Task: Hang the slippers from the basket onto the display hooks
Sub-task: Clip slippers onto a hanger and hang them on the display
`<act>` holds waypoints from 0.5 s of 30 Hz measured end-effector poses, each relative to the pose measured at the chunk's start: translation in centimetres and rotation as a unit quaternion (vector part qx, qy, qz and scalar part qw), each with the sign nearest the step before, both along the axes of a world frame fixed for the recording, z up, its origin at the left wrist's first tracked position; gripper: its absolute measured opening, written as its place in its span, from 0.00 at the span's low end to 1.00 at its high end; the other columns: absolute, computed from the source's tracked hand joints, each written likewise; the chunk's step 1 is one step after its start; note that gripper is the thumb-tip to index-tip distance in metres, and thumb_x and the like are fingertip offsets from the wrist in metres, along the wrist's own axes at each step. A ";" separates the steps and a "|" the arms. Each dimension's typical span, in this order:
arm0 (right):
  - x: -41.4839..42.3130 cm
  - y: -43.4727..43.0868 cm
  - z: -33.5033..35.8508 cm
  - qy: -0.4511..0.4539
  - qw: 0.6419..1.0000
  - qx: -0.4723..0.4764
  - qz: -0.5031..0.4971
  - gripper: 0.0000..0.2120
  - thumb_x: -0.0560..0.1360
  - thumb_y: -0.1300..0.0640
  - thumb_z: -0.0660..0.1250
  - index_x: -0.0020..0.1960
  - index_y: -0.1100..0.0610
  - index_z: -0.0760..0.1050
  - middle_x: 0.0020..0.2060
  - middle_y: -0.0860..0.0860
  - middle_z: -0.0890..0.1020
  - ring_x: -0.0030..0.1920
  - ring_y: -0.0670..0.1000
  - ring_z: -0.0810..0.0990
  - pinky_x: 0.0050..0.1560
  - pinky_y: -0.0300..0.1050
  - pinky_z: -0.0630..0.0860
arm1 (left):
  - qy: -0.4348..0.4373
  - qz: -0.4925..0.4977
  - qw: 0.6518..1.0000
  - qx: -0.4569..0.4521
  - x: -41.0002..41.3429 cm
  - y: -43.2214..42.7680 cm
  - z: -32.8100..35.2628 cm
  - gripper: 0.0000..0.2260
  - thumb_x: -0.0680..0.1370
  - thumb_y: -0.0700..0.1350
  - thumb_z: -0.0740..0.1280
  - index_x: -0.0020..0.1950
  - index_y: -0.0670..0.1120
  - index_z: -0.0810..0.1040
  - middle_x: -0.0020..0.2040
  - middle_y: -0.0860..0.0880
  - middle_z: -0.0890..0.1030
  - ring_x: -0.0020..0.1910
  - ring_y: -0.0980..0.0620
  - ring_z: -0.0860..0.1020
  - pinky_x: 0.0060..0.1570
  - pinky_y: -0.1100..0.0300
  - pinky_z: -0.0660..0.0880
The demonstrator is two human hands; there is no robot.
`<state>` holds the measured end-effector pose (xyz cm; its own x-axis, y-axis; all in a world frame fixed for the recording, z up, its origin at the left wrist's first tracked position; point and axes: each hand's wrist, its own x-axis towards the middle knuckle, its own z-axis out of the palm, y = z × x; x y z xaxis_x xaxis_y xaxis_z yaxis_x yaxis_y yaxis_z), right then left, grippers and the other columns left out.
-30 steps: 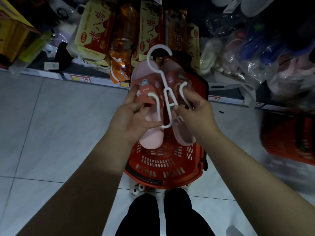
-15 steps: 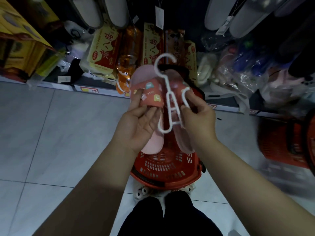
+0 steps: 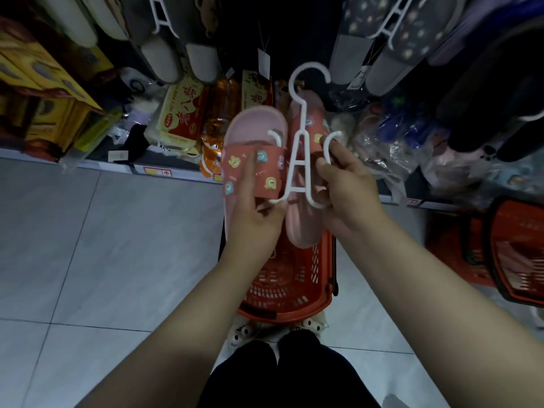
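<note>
A pair of pink slippers with red, cartoon-printed straps hangs on a white plastic hanger (image 3: 303,160), held up in front of me. My left hand (image 3: 256,213) grips the left slipper (image 3: 253,136) across its strap, thumb near the hanger's lower left arm. My right hand (image 3: 350,192) grips the right slipper (image 3: 303,228) and the hanger's right arm. The hanger's hook top points up toward the dark display wall. Below stands the red basket (image 3: 288,287) on the floor; its inside shows no slippers.
Grey and patterned slippers (image 3: 391,39) hang on white hangers above. Low shelf holds yellow-red packets (image 3: 182,113), boxes and bagged goods. A second red basket (image 3: 518,254) stands at right. Grey tiled floor (image 3: 88,245) lies to the left.
Both hands have lifted the slipper pair and hanger upward, away from the basket, toward the hanging display. My view has tilted up, so more hanging slippers show.
</note>
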<state>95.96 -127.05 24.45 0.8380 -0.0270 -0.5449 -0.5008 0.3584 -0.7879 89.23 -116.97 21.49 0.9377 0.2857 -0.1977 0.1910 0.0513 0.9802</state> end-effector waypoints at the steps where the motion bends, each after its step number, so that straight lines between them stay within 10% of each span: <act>1: -0.1 0.0 0.8 0.002 1.000 0.012 0.001 0.21 0.77 0.71 0.58 0.69 0.60 0.69 0.51 0.58 0.81 0.34 0.47 0.81 0.31 0.38 0.78 | -0.009 0.005 1.000 -0.010 0.1 -0.1 0.9 0.32 0.76 0.34 0.66 0.70 0.61 0.58 0.67 0.52 0.71 0.60 0.61 0.75 0.51 0.71 0.74; 6: -0.6 -0.3 4.7 0.002 0.998 0.058 -0.008 0.19 0.77 0.71 0.58 0.67 0.64 0.69 0.30 0.50 0.77 0.23 0.43 0.75 0.21 0.33 0.70 | -0.029 0.080 0.996 -0.034 0.3 -0.8 4.8 0.26 0.77 0.35 0.65 0.69 0.58 0.66 0.66 0.54 0.72 0.61 0.57 0.76 0.58 0.60 0.76; 9: -0.7 -1.2 6.7 -0.009 0.997 0.073 -0.008 0.16 0.77 0.67 0.61 0.64 0.61 0.73 0.39 0.53 0.81 0.31 0.46 0.80 0.28 0.37 0.75 | -0.028 0.111 0.993 0.020 -0.1 -0.7 6.8 0.26 0.77 0.36 0.64 0.69 0.60 0.67 0.67 0.56 0.72 0.64 0.56 0.73 0.62 0.52 0.74; 15: -0.9 -2.2 10.7 -0.016 0.999 0.030 0.002 0.08 0.79 0.56 0.61 0.56 0.52 0.76 0.32 0.44 0.82 0.32 0.41 0.81 0.29 0.33 0.74 | -0.033 0.062 0.992 0.106 -1.9 0.2 10.6 0.27 0.78 0.39 0.64 0.68 0.65 0.63 0.61 0.67 0.70 0.63 0.67 0.70 0.62 0.70 0.68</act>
<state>95.09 -129.30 35.13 0.8556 0.0084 -0.5175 -0.4766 0.4026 -0.7815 87.36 -116.74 32.12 0.9018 0.4278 -0.0613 0.1321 -0.1376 0.9816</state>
